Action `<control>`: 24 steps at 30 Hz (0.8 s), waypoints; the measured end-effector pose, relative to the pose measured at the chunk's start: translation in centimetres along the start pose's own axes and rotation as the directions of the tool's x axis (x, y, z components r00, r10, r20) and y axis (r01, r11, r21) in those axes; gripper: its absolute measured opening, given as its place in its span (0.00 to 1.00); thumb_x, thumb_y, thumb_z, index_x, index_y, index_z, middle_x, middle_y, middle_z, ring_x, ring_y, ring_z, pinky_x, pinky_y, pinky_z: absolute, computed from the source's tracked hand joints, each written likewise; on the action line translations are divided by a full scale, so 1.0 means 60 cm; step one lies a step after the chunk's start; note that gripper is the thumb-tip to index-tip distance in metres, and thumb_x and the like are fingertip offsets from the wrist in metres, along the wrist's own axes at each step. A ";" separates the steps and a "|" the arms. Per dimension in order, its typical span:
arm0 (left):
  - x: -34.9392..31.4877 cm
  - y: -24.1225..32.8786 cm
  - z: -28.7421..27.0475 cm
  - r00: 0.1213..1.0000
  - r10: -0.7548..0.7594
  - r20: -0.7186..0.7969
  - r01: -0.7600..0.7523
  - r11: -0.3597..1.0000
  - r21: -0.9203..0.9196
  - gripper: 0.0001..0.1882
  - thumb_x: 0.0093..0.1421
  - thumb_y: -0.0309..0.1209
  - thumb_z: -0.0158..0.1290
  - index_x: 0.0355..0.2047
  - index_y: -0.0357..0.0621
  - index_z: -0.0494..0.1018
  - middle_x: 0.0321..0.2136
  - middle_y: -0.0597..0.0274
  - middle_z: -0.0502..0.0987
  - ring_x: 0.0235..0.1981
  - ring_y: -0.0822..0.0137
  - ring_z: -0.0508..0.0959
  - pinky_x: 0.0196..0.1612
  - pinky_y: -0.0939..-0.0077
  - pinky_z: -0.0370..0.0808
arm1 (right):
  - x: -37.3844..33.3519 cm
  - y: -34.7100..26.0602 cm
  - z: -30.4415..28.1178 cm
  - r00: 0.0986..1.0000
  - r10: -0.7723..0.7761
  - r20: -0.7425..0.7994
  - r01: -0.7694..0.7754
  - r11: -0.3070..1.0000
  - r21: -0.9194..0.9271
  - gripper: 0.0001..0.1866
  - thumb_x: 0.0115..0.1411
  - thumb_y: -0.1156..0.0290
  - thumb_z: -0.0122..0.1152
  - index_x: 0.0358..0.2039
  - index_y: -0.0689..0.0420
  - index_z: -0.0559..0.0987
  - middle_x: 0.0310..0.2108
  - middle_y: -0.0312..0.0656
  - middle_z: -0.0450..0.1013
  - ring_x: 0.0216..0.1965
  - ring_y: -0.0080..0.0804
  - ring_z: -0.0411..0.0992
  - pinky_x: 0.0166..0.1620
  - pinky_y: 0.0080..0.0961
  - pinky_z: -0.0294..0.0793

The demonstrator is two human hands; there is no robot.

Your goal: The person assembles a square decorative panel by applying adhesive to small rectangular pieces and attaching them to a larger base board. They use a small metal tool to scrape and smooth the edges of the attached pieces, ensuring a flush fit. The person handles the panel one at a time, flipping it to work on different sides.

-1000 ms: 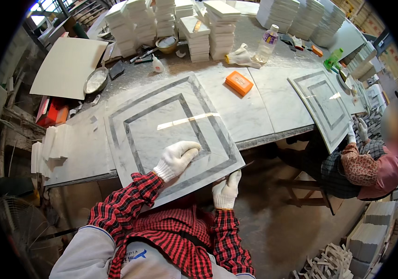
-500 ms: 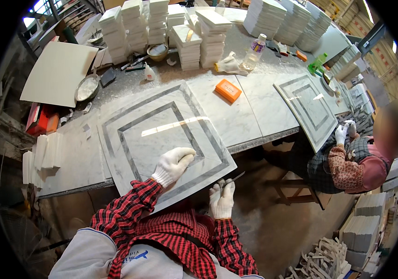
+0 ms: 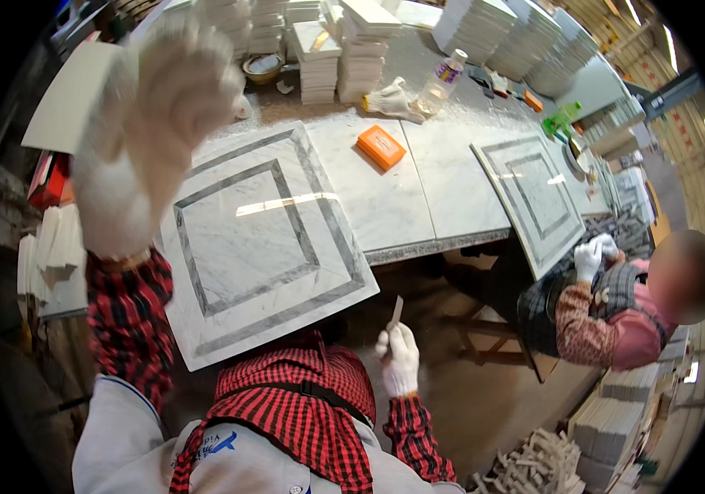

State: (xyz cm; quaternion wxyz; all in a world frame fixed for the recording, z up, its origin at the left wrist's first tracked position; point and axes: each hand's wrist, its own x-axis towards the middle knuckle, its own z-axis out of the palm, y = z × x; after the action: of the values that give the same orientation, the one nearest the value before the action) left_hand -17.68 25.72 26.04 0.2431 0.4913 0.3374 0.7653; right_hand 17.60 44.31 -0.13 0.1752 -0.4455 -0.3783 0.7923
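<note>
My left hand (image 3: 167,123), in a white glove, is raised close to the camera and smeared by motion. Whether its fingers hold anything does not show. My right hand (image 3: 399,358), gloved too, is closed around a thin, flat grey blade (image 3: 398,309) that points up from the fingers beside the bench edge. Between my arms lies a square marble panel (image 3: 249,235) with two dark grey inlaid square borders and a shiny band of light across it. Its near corner juts over the bench edge. My raised hand and sleeve hide part of its left side.
An orange box (image 3: 381,148) lies on the marble bench (image 3: 443,177). Behind it are a glove (image 3: 394,100), a clear bottle (image 3: 441,82) and stacked white tiles (image 3: 317,70). At the right, a seated co-worker (image 3: 608,305) is at a similar panel (image 3: 529,198).
My left hand has lifted off the panel, up and left toward the camera. My right hand has shifted slightly, its blade now pointing more upward. The whole view has shifted a little.
</note>
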 end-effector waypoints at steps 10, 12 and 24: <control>0.168 0.024 0.085 0.993 -0.004 0.118 -0.078 0.729 0.680 0.29 0.73 0.46 0.38 0.66 0.37 0.59 0.57 0.50 0.71 0.58 0.56 0.73 0.62 0.57 0.71 | 0.027 -0.078 -0.096 0.998 -0.012 0.057 0.030 0.942 -0.333 0.11 0.68 0.66 0.56 0.41 0.61 0.76 0.23 0.32 0.70 0.21 0.17 0.66 0.27 0.17 0.66; 0.166 0.010 0.083 0.995 -0.019 0.096 -0.055 0.705 0.707 0.29 0.73 0.46 0.38 0.65 0.38 0.59 0.57 0.50 0.71 0.58 0.56 0.73 0.62 0.57 0.71 | 0.031 -0.078 -0.098 0.999 -0.018 0.038 0.028 0.955 -0.296 0.11 0.68 0.66 0.56 0.41 0.61 0.75 0.23 0.32 0.71 0.22 0.17 0.66 0.27 0.17 0.66; 0.044 -0.063 0.060 0.977 -0.071 -0.200 0.204 0.568 0.797 0.30 0.73 0.48 0.39 0.65 0.38 0.60 0.57 0.50 0.72 0.58 0.55 0.73 0.62 0.57 0.70 | 0.083 -0.098 -0.103 0.998 0.007 0.058 0.020 0.893 -0.449 0.11 0.69 0.65 0.54 0.44 0.58 0.75 0.27 0.32 0.74 0.23 0.17 0.70 0.28 0.17 0.71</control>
State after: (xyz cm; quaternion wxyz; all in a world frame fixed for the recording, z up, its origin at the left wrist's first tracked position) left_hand -15.31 31.07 25.78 0.0246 0.4629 0.7042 0.5377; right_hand 19.75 53.96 -0.51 0.0590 -0.4494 -0.5575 0.6955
